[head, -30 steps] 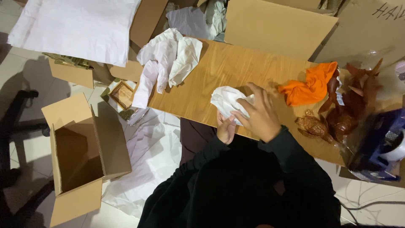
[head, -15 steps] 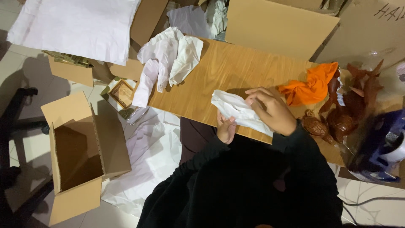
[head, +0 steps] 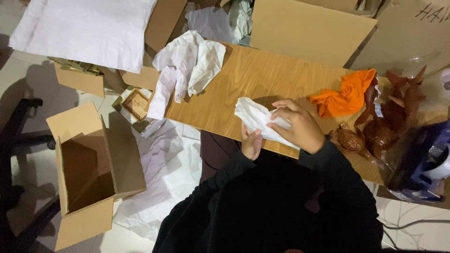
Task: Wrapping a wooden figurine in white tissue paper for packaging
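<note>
A bundle wrapped in white paper [head: 255, 117] lies at the near edge of the wooden table [head: 262, 79]. My right hand [head: 297, 126] covers its right end and grips the paper. Below the bundle, my left hand [head: 252, 143] holds it from underneath at the table's edge. What is inside the paper is hidden. Both arms wear dark sleeves.
Crumpled white paper [head: 187, 70] hangs over the table's left end. An orange cloth [head: 344, 96] and brown carved figures [head: 375, 131] lie at the right. An open cardboard box [head: 89, 173] stands on the floor at the left, with white sheets [head: 164, 178] beside it.
The white paper bundle has been stretched out and turned from a tight ball into a longer shape. My right hand moved right along it and back; my left hand stayed under it.
</note>
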